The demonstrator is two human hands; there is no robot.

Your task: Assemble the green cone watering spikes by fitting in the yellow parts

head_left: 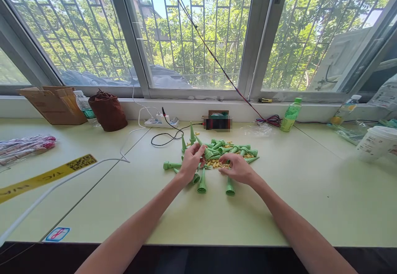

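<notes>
A heap of green plastic cones (229,148) lies on the pale green table (297,183), mixed with several small yellow pieces (217,163). My left hand (191,161) rests at the heap's left side, its fingers curled round a green cone (207,153). My right hand (237,167) lies on the heap's near edge with fingertips pinched among the yellow pieces; what it pinches is too small to name. Loose cones (202,183) (230,188) lie in front of the hands.
A white power strip (161,121) with black and white cables sits by the window sill. A cardboard box (52,104), a brown bag (107,110), water bottles (290,115), a paper cup (376,141) and yellow tape (46,177) stand around the table.
</notes>
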